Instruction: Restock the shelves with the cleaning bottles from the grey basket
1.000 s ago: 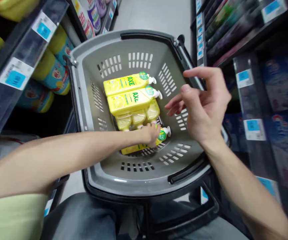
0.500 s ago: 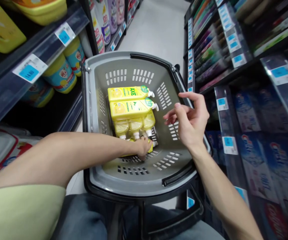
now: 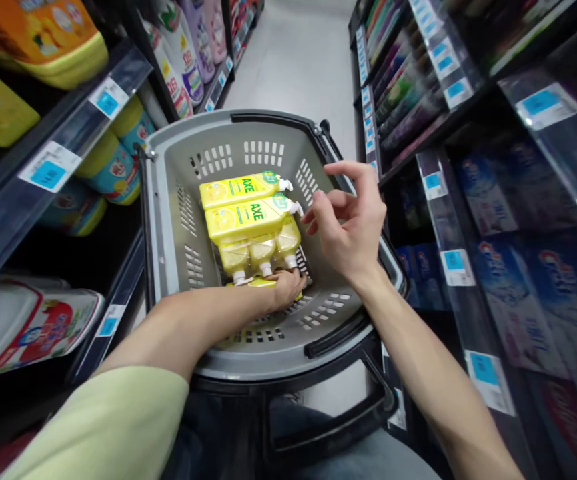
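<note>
My left hand (image 3: 288, 288) reaches down into a grey shopping basket (image 3: 225, 363). Its fingers are closed round the pump end of a yellow dish soap bottle (image 3: 261, 283) lying low on the near side, mostly hidden by hand and arm. Beside it, three clear-yellow bottles (image 3: 262, 251) with white necks point toward me. Across them lie two yellow AXE pump bottles (image 3: 248, 217), their white pumps toward the right. My right hand (image 3: 351, 223) hovers over the basket's right side, fingers apart and bent, holding nothing.
Shelves of yellow bottles and tubs (image 3: 115, 173) with price tags stand close on the left. On the right, shelves hold boxed toothpaste (image 3: 513, 300). The basket's black handle (image 3: 333, 440) is on my side. A pale aisle floor (image 3: 303, 60) runs ahead.
My left hand has shifted the low bottle slightly toward the other bottles. My right hand has come a little further in over the basket. The whole view has swung slightly.
</note>
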Motion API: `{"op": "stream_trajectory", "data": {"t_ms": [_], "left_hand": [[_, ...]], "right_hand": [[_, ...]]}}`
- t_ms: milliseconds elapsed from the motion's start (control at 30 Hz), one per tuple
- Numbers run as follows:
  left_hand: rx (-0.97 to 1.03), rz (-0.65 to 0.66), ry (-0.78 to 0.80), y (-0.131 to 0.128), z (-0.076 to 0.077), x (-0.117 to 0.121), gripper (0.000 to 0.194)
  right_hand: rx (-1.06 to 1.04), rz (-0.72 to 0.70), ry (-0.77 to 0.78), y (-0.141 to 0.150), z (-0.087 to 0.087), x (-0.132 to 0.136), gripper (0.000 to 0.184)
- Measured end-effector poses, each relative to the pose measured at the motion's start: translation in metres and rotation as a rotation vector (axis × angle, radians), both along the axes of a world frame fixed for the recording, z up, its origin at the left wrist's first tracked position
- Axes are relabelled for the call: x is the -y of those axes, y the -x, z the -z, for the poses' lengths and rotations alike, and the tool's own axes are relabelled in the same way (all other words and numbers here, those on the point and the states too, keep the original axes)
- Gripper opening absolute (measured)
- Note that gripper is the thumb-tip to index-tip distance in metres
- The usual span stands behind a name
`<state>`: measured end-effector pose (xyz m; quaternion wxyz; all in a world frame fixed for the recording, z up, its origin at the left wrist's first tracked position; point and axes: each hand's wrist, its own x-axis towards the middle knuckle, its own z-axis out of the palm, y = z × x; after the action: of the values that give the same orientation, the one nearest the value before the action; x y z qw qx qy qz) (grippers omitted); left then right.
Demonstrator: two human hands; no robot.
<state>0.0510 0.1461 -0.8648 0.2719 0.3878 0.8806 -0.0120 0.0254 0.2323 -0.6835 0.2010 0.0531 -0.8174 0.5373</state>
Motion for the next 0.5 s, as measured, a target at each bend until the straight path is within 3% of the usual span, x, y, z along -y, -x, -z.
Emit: {"op": "stream_trajectory", "data": {"t_ms": [100,200,333,500], "left_hand": [[-0.002,0.097,0.020,0.007,-0.009,-0.001,0.085],[0.014,0.110,0.003,0.015,-0.029,0.006,0.091],[0.056,0.030,-0.047,0.025,-0.065,0.023,0.093],[0.047,-0.103,-0.327,0.037,-0.119,0.074,0.074]], "right_hand": [[0.036,-0.012,-0.031,0.000,0.000,-0.003,0.043],[0.036,-0.023,-0.047,0.002,0.000,-0.004,0.043],[0.010,0.022,-0.010,0.001,-0.002,-0.003,0.041],[0.010,0.026,0.206,-0.001,-0.009,-0.003,0.049]]}}
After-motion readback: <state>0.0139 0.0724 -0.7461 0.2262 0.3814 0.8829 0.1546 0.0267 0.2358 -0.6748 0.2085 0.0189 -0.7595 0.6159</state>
